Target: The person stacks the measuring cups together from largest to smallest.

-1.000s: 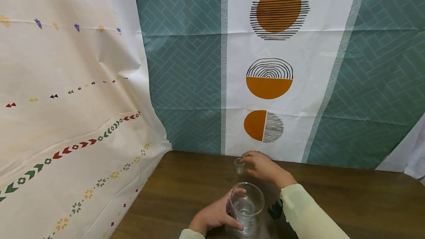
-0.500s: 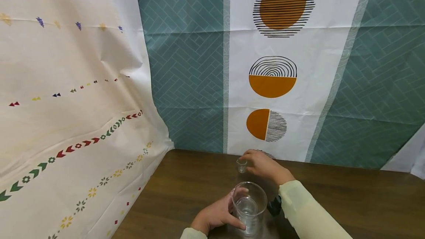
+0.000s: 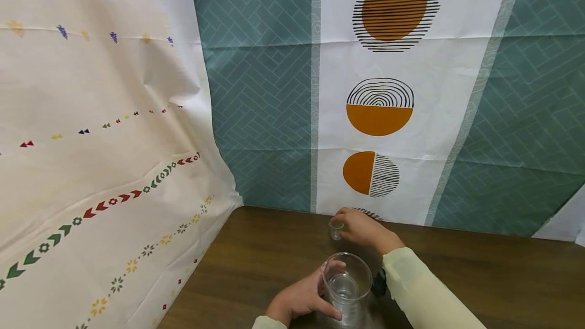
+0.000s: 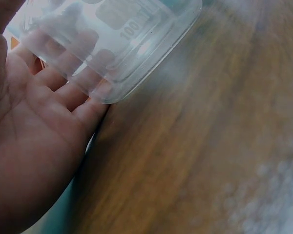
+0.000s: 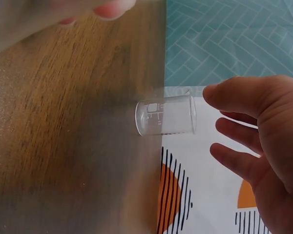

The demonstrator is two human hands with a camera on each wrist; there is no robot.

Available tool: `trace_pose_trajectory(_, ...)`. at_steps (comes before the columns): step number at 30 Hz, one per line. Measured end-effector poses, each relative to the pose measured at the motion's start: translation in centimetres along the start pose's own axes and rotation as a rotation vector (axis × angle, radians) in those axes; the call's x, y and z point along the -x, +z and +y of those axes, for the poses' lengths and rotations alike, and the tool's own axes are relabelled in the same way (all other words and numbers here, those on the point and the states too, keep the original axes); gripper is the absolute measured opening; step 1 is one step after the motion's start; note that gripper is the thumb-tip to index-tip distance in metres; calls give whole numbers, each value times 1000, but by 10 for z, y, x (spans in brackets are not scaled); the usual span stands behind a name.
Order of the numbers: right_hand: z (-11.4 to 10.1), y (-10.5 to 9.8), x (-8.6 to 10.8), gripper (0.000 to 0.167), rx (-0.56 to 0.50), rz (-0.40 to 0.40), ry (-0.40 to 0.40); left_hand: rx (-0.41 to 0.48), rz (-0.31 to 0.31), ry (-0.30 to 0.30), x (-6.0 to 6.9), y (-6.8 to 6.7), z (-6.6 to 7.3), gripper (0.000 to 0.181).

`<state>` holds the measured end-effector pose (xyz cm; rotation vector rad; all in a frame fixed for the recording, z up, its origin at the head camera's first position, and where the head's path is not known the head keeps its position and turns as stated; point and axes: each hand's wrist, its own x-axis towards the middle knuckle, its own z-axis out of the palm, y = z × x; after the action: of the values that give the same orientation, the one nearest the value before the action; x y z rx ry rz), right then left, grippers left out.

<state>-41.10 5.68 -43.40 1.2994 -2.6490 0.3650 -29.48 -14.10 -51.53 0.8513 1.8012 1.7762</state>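
A large clear beaker [image 3: 349, 311] stands on the table near its front. My left hand [image 3: 299, 293] holds it from the left, fingers behind and thumb in front. Rings of glass show inside; whether they are a base or another beaker I cannot tell. In the left wrist view, the palm and curled fingers lie against the beaker [image 4: 141, 48], which bears white markings. At the back stands a small clear beaker [image 3: 335, 231], upright. My right hand [image 3: 361, 226] hovers beside its rim. In the right wrist view, loosely bent fingers stay apart from the small beaker [image 5: 167, 116].
The brown wooden table [image 3: 256, 248] ends at a green and white curtain [image 3: 265, 116] right behind the small beaker. A cream printed cloth [image 3: 114, 166] hangs along the left side. A dark wrist camera [image 3: 379, 283] sits under the right forearm, close beside the large beaker.
The whole head view has shifted slightly to the right. Both hands and both beakers keep nearly the same places, with the right fingers a little nearer over the small beaker's rim.
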Motion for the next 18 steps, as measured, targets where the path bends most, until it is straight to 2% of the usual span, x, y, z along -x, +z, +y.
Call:
trace_pose_trajectory(6,4,5,-5,34,-8,-21,16,10,-10,13,1,0,1,80)
trace_pose_trajectory(18,11,14,-13,32,-36,-11,39,16,-18,19,-1,0,0,81)
